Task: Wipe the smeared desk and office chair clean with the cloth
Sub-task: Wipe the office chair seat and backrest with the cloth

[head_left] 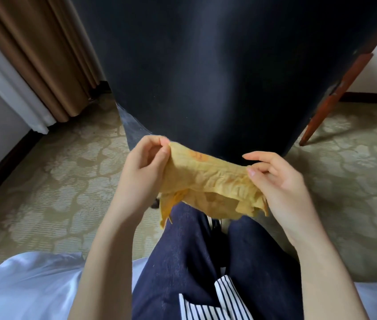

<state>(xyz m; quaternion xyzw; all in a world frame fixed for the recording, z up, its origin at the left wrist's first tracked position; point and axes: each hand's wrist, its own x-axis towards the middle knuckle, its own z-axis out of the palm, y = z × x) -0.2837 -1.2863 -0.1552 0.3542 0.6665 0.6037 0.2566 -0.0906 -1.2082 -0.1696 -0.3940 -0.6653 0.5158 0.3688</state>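
Observation:
A crumpled yellow cloth (208, 183) is stretched between both hands above my dark-trousered legs. My left hand (143, 162) pinches its upper left corner between thumb and fingers. On the right, my right hand (280, 181) pinches the other end, fingers curled. Right behind the cloth stands the tall black back of the office chair (217, 65), filling the upper middle of the view. The desk top is out of view.
A reddish-brown wooden leg (335, 98) slants down at the right of the chair. Brown curtains (44, 54) and a white wall hang at the left. Patterned beige carpet (55, 181) covers the floor on both sides.

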